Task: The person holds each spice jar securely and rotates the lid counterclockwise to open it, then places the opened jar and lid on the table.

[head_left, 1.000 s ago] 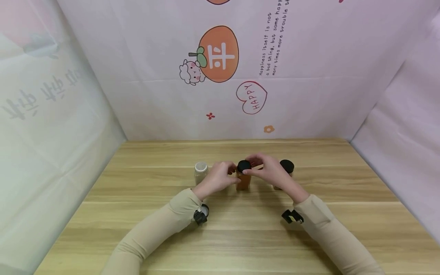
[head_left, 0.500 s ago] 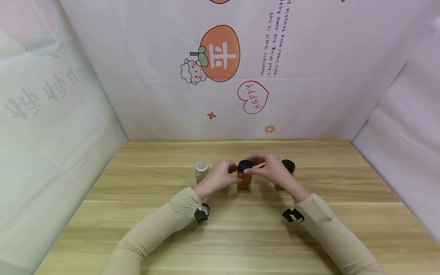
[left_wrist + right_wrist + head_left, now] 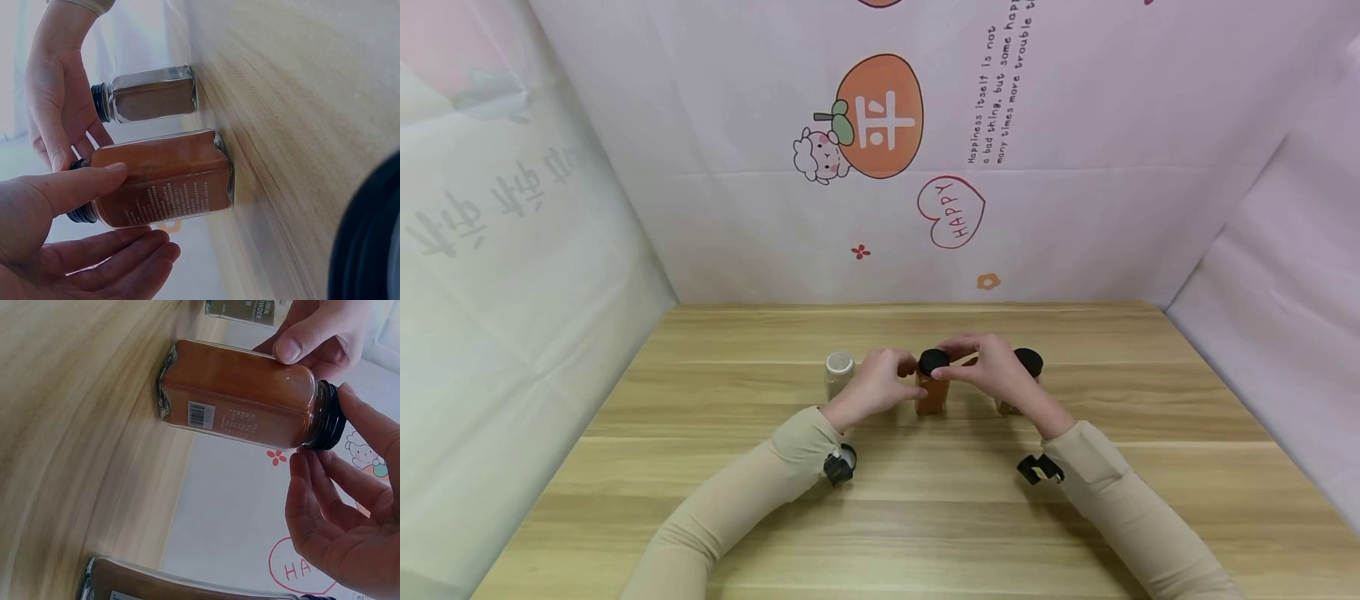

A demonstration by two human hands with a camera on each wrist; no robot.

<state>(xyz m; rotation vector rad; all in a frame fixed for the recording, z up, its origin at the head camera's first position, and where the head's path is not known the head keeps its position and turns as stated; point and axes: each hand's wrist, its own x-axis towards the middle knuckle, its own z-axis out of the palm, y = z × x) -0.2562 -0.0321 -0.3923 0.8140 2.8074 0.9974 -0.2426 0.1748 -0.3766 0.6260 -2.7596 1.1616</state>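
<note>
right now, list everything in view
table: one, tan, lower half
middle jar: one, orange-brown, upright at centre
left jar: one, pale, left of middle
right jar: one, brown, right of middle
lids: two, black, on middle and right jars
backdrop: one, printed whitish, behind table
side sheets: two, whitish, flanking table
wrist cameras: two, black, on wrists
sleeves: two, beige, lower left and right
left grip: one, bare, on middle jar
right grip: one, bare, on middle lid

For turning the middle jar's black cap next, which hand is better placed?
Probably the right hand: it pinches the black cap, while the left hand sits lower, holding the middle jar by its body.
</note>
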